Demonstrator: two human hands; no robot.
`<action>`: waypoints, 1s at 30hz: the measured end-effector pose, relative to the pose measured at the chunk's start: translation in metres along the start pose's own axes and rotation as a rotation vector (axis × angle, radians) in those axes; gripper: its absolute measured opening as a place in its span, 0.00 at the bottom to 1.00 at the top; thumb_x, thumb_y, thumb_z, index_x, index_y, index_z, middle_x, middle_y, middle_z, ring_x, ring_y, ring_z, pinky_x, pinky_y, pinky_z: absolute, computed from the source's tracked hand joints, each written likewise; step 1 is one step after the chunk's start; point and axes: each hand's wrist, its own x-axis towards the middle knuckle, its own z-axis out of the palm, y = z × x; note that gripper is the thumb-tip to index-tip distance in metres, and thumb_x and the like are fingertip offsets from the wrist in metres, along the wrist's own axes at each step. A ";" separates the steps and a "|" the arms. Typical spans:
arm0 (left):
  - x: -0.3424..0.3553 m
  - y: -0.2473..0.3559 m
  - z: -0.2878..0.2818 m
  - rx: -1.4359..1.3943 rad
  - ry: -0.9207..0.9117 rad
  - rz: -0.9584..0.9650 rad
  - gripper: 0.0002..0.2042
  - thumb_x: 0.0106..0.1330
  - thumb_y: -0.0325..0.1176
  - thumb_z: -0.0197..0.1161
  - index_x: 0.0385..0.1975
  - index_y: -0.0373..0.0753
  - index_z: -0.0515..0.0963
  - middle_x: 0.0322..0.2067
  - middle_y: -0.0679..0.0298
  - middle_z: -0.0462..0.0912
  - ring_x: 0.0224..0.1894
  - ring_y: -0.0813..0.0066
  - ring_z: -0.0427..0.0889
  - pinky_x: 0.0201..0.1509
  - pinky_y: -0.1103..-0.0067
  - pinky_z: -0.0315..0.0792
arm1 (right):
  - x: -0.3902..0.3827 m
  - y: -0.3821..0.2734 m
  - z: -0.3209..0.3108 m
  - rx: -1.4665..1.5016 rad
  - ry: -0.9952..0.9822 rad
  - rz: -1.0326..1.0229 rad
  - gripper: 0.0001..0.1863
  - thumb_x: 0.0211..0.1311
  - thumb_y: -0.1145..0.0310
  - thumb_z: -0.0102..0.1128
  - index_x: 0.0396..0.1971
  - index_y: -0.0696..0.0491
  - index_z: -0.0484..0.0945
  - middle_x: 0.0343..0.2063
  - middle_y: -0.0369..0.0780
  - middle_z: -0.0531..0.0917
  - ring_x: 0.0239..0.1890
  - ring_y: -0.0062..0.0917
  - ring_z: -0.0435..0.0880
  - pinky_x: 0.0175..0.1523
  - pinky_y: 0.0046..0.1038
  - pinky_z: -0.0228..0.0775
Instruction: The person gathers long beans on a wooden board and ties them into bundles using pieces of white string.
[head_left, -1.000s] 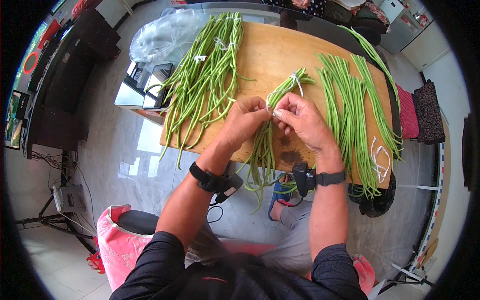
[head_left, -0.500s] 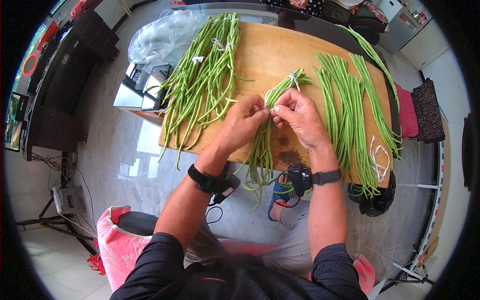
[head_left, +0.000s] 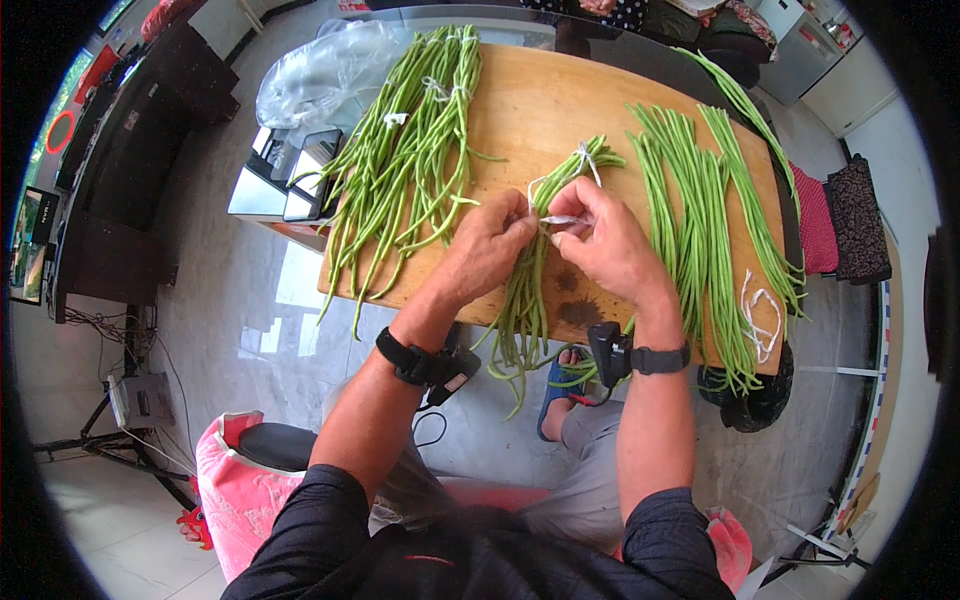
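A small bundle of green long beans (head_left: 524, 290) lies in front of me, its lower ends hanging over the near edge of the wooden board (head_left: 545, 95). White string (head_left: 566, 219) is tied around its upper end and also crosses its middle. My left hand (head_left: 485, 245) pinches the string at the bundle's left side. On the right side my right hand (head_left: 612, 245) is closed on the string, which shows as a short taut length across the beans. The exact fingertip grip is partly hidden by the fingers.
Tied bean bunches (head_left: 410, 150) lie at the board's left, beside a clear plastic bag (head_left: 325, 75). Loose long beans (head_left: 690, 220) are laid out on the right, with spare white strings (head_left: 762, 320) near the corner. A black bag (head_left: 755, 395) hangs below that corner.
My right hand has drawn slightly to the right and turned, and a length of white string now shows stretched between my hands. The left hand has stayed in place.
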 end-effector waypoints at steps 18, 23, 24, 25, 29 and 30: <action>0.001 -0.007 -0.006 -0.074 -0.024 0.052 0.06 0.77 0.32 0.59 0.39 0.37 0.75 0.31 0.76 0.68 0.34 0.88 0.64 0.35 0.86 0.62 | 0.003 -0.008 0.005 0.096 -0.046 0.157 0.03 0.68 0.74 0.64 0.33 0.56 0.79 0.24 0.29 0.78 0.26 0.12 0.78 0.30 0.19 0.72; 0.003 -0.013 -0.008 0.076 -0.008 0.144 0.05 0.76 0.30 0.58 0.40 0.35 0.74 0.34 0.72 0.69 0.37 0.84 0.67 0.39 0.82 0.66 | 0.004 -0.003 0.012 0.118 -0.008 0.185 0.03 0.65 0.75 0.65 0.33 0.57 0.80 0.24 0.31 0.80 0.25 0.13 0.78 0.29 0.20 0.72; 0.003 -0.013 -0.009 0.076 -0.008 0.144 0.05 0.76 0.30 0.58 0.40 0.35 0.74 0.34 0.72 0.69 0.37 0.84 0.67 0.39 0.82 0.66 | 0.004 -0.002 0.013 0.160 0.001 0.202 0.03 0.63 0.76 0.65 0.33 0.59 0.81 0.23 0.32 0.82 0.25 0.14 0.79 0.28 0.22 0.72; 0.002 -0.012 -0.009 0.107 -0.004 0.153 0.05 0.76 0.30 0.59 0.39 0.35 0.74 0.34 0.71 0.69 0.37 0.83 0.67 0.40 0.81 0.67 | 0.005 0.000 0.014 0.160 0.000 0.202 0.03 0.63 0.76 0.65 0.33 0.59 0.81 0.23 0.32 0.82 0.25 0.14 0.79 0.28 0.22 0.72; 0.001 -0.002 -0.009 0.181 0.020 0.188 0.05 0.74 0.28 0.60 0.37 0.33 0.74 0.34 0.65 0.71 0.37 0.77 0.69 0.42 0.78 0.68 | 0.008 0.013 0.018 0.047 0.052 0.143 0.04 0.59 0.76 0.66 0.31 0.60 0.81 0.23 0.34 0.83 0.26 0.15 0.79 0.31 0.23 0.73; 0.000 -0.002 -0.009 0.182 0.021 0.188 0.05 0.74 0.28 0.60 0.37 0.33 0.74 0.34 0.65 0.71 0.37 0.77 0.69 0.42 0.78 0.68 | 0.008 0.015 0.020 0.001 0.071 0.094 0.05 0.57 0.75 0.67 0.30 0.61 0.82 0.22 0.34 0.83 0.26 0.16 0.78 0.32 0.24 0.73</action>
